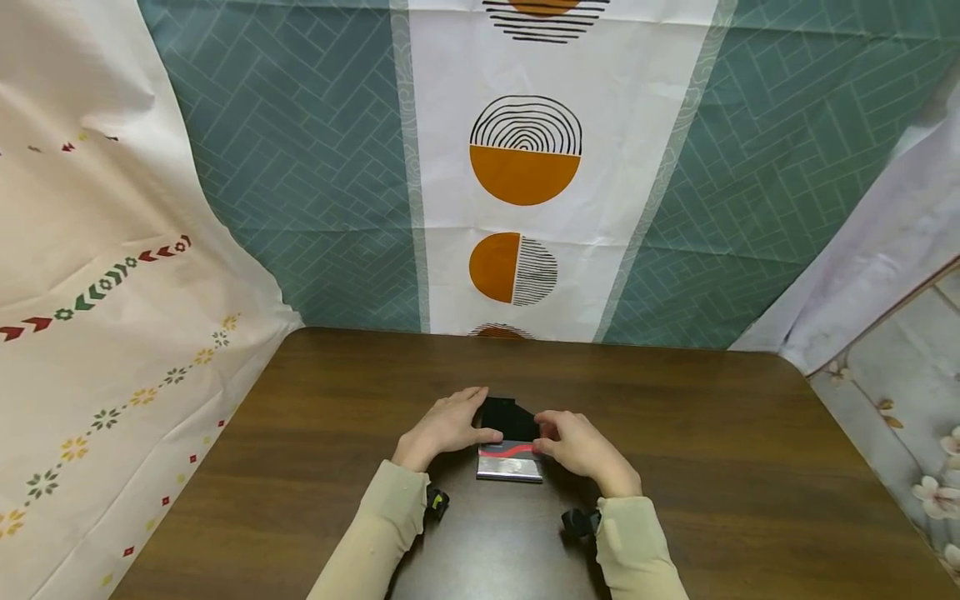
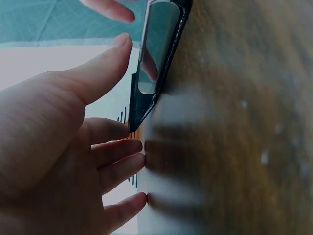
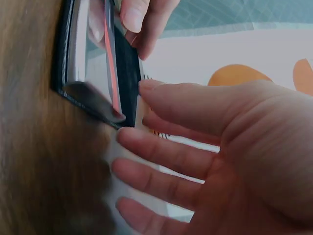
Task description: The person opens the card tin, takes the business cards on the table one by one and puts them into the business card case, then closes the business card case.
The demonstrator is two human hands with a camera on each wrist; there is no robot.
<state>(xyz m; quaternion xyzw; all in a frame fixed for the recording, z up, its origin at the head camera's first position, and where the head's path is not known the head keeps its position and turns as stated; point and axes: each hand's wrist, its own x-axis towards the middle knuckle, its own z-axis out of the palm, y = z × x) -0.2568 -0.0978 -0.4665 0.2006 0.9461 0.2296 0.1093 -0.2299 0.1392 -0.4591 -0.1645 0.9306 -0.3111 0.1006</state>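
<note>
In the head view a flat black case (image 1: 509, 419) lies on the table between both hands. Its near part is a shiny silver panel (image 1: 509, 467) crossed by a red stripe; its exact kind does not show. My left hand (image 1: 447, 427) is at its left side, fingers spread and thumb over the black part. The left wrist view puts the index fingertip (image 2: 126, 130) right at the case's corner. From the right, my right hand (image 1: 584, 448) reaches the other side. Its thumb (image 3: 195, 104) meets the black edge, with the other fingers loosely bent beside the case.
The brown wooden table (image 1: 720, 450) extends to both sides. A patterned green and white cloth (image 1: 330, 167) hangs behind its far edge. Pale cloth (image 1: 112, 333) drapes at the left, and floral cloth (image 1: 900, 400) at the right. Dark wrist straps (image 1: 581, 523) sit beneath the sleeves.
</note>
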